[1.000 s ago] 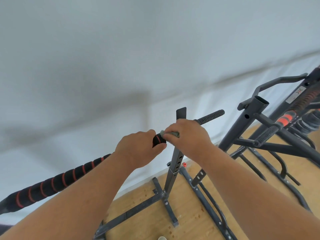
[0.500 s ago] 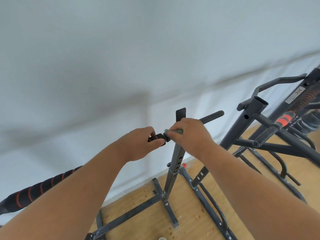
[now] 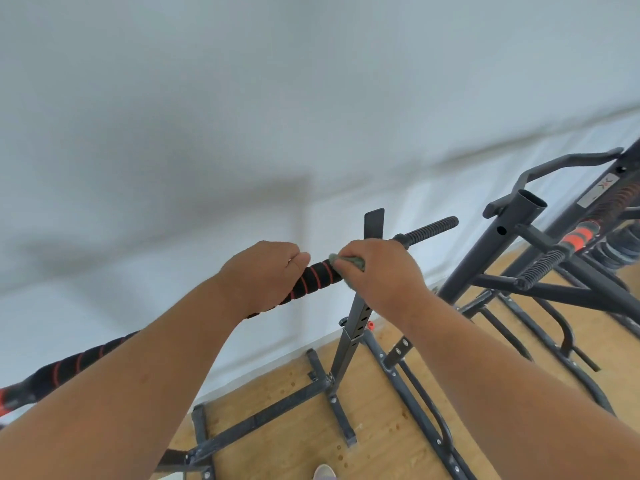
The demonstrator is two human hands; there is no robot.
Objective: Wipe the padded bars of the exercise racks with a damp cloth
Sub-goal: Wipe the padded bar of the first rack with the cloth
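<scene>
Cloth mostly hidden under right hand on padded bar.

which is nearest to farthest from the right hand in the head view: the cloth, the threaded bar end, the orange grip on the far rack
1. Cloth: held in the right hand, on the padded bar.
2. Threaded bar end: just past that hand, up and right.
3. Orange grip: far right, on the other rack.

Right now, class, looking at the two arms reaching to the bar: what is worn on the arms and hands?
Nothing shows: the left hand and right hand are bare, without gloves, rings, watches or bands, and both forearms are uncovered to the frame's edge, with no sleeves in view.
</scene>
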